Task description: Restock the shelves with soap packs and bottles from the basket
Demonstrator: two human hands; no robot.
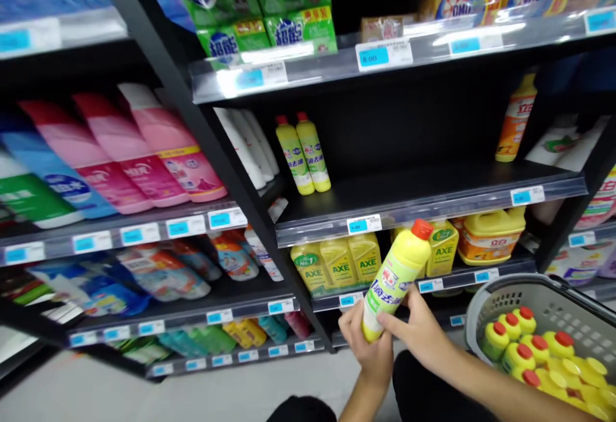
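Observation:
A yellow dish soap bottle (392, 284) with a red cap is tilted in front of the shelves, held between both hands. My left hand (368, 342) is wrapped around its lower end. Against the bottle's lower right side, my right hand (416, 322) presses with its thumb on the label. Two slim yellow bottles (304, 156) with red caps stand upright at the left of the middle shelf. At my right side, a grey basket (486, 294) carries several yellow bottles (534, 348), some with red caps and some with yellow ones.
An orange bottle (516, 120) stands at the right of the middle shelf (409, 181). Yellow AXE bottles (337, 265) and orange-labelled jugs (488, 242) fill the shelf below. Pink detergent bottles (163, 146) line the left unit, beside a black upright post (192, 127). Grey floor (231, 383) lies beneath.

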